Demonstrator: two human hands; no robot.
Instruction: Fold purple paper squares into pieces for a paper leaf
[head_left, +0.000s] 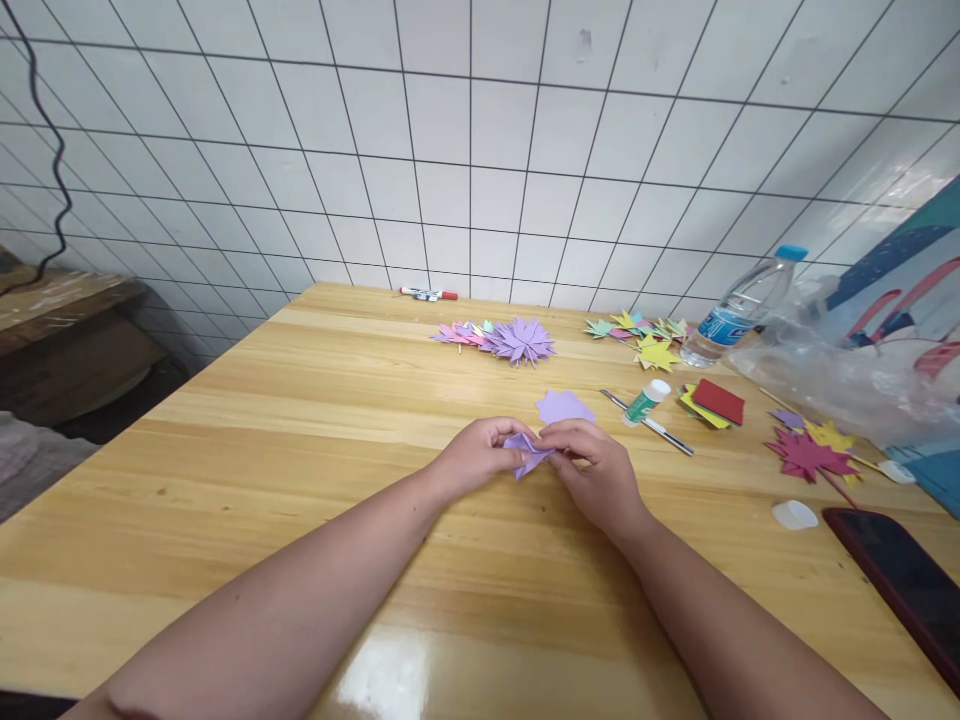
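Observation:
Between my two hands is a folded piece of purple paper (528, 455), its pointed tips showing. My left hand (480, 458) pinches its left side between thumb and fingers. From the right, my right hand (596, 470) grips the other edge, its thumb and index finger close together on the paper. Just beyond the right hand lies a flat purple paper cutout (564, 406) with a jagged outline. A glue stick (646, 403) with a white cap end stands tilted to the right, touching or beside a craft knife or pen (667, 437).
Layered purple paper flowers (521, 341) and colourful cutouts (652, 350) lie farther back. Markers (429, 294) rest by the wall. At right are a water bottle (739, 310), red paper squares (718, 402), a maroon cutout (808, 452), a white cap (795, 515) and a phone (900, 585).

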